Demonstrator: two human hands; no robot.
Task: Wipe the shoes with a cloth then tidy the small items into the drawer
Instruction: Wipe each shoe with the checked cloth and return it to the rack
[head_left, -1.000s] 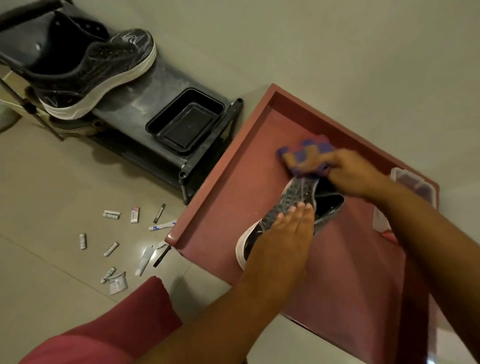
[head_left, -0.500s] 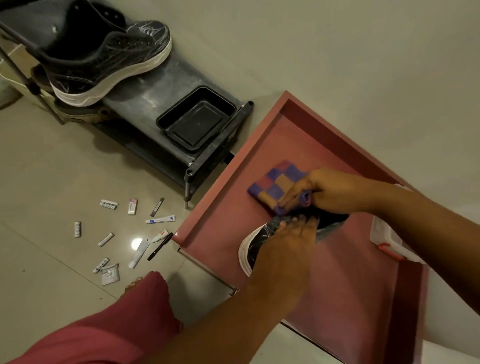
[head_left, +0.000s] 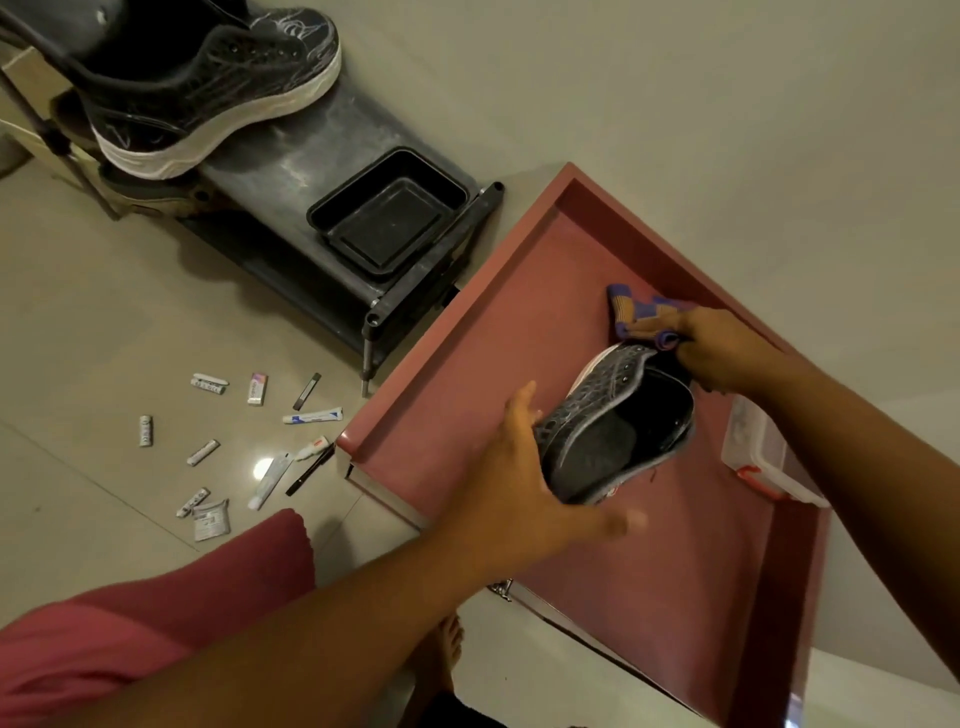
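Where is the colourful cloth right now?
The cloth is in the right hand, pressed at the shoe's toe, over the red drawer.

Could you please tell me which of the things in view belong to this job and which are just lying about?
Belonging to the job:
shoe, held by the left hand
checked cloth, gripped by the right hand
second shoe on the rack
small items on the floor
red drawer

Lying about:
black tray
clear plastic box
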